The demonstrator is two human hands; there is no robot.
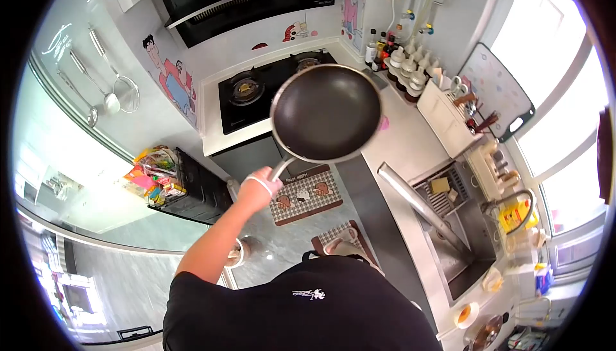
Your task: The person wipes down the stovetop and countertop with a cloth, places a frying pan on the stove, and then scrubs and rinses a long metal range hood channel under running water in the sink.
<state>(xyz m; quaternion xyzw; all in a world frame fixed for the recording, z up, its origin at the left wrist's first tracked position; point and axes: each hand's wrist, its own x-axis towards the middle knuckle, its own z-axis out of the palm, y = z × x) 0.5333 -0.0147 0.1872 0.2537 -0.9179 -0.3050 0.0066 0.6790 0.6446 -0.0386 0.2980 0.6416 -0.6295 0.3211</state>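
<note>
My left hand (260, 188), with a white band across it, is closed around the handle of a dark frying pan (327, 112). The pan is held up in front of me, its dark inner surface facing the camera and looking bare. From this angle it covers part of the black gas stove (264, 91) and the counter edge beyond. My right hand does not show anywhere; only the black shirt sleeve is seen on that side.
A sink (454, 267) is set into the counter at right, with a knife holder (446, 115) and seasoning jars (410, 68) behind. A black rack (199, 187) with snack packets stands at left. Checkered mats (307, 196) lie on the floor. Ladles and a strainer (126, 94) hang left.
</note>
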